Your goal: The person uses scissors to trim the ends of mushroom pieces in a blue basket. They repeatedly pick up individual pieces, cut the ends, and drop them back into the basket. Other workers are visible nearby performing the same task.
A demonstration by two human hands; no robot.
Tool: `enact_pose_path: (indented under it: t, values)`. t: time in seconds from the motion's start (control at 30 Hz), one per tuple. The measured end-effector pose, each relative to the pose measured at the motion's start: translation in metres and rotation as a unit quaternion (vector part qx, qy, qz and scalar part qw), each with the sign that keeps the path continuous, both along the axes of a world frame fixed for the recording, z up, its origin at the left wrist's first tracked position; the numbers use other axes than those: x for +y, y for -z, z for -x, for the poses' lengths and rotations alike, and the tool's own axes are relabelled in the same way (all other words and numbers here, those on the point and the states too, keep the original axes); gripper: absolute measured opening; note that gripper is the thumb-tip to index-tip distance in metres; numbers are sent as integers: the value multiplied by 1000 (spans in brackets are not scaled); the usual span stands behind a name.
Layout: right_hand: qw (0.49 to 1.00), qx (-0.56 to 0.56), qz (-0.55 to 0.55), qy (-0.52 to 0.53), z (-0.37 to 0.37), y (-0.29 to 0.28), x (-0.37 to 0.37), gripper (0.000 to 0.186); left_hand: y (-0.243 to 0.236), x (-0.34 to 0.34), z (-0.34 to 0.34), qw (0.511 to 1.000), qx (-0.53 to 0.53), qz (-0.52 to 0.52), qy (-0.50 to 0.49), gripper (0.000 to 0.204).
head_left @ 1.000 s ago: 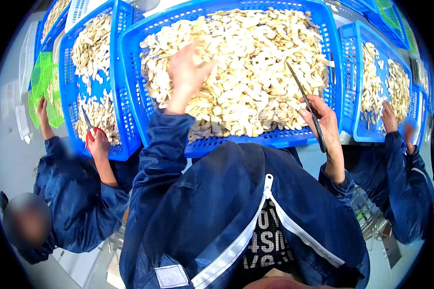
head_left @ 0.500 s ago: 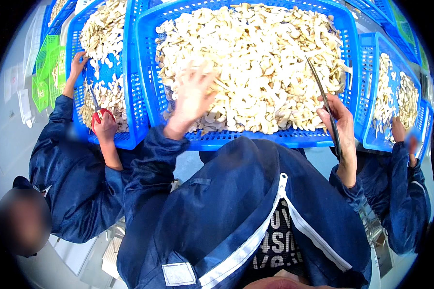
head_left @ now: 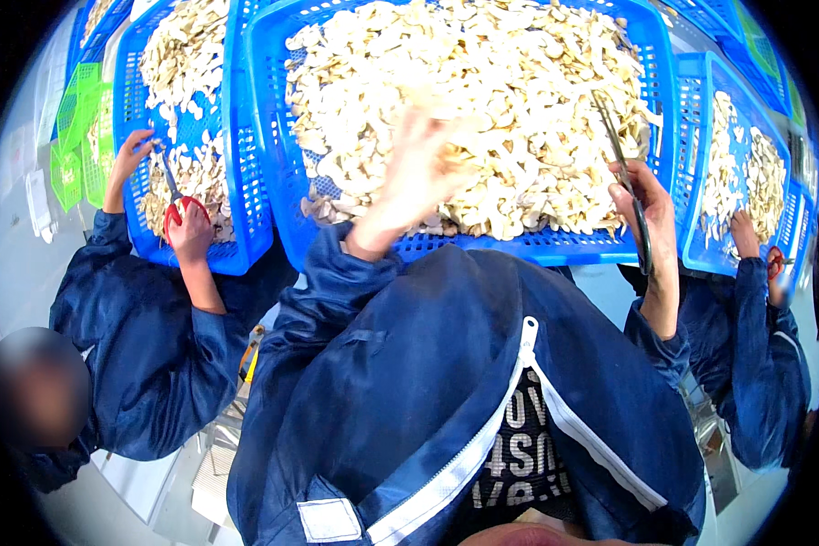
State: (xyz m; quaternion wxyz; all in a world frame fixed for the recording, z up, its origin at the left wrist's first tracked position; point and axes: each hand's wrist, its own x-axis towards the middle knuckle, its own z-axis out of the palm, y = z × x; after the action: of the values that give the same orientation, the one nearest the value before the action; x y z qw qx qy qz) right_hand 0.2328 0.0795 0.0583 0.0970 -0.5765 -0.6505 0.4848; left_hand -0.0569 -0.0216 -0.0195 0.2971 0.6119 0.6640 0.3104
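Note:
A wide blue crate [head_left: 261,136] in front of me holds a broad heap of pale sliced mushrooms [head_left: 519,127]. My left hand [head_left: 419,173] is over the heap's near left part, its fingers smeared by motion but apart, with nothing visible in them. At the crate's near right corner, my right hand [head_left: 651,205] is closed round a pair of dark scissors [head_left: 646,232]. The blades point away from me over the slices, and they look slightly parted. Whether the left fingers touch the slices I cannot tell.
On the left, a co-worker's hand [head_left: 189,235] holds red-handled scissors [head_left: 175,211] over another blue crate [head_left: 257,218] of slices. A second co-worker's hand [head_left: 744,235] reaches into the blue crate [head_left: 692,109] on the right. Green baskets [head_left: 68,173] stand at the far left.
My left hand has swept to the right across the heap. My right hand, with the scissors, has shifted slightly right, and the blades now look more parted.

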Motion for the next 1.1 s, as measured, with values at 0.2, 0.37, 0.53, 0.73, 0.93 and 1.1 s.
enact_pose_path:
  t: [0.2,0.37,0.53,0.73,0.93,1.1]
  values:
    - [995,-40,-82,51,-19,20,3,39,-4,-10,-54,982,-45,-12,183,58]
    - [927,-215,-306,-20,-45,28,3,42,9,-21,-60,957,114,-15,265,53]
    - [886,-238,-397,25,-86,56,-3,43,17,-3,-44,946,199,-62,250,53]
    - [892,-202,-401,47,-97,65,-10,44,38,44,34,940,303,-100,118,49]
    - [910,-150,-383,47,-98,65,-8,49,41,43,133,948,302,-86,43,48]
    - [920,-142,-356,80,-98,65,-10,49,43,-10,131,960,278,-17,15,50]
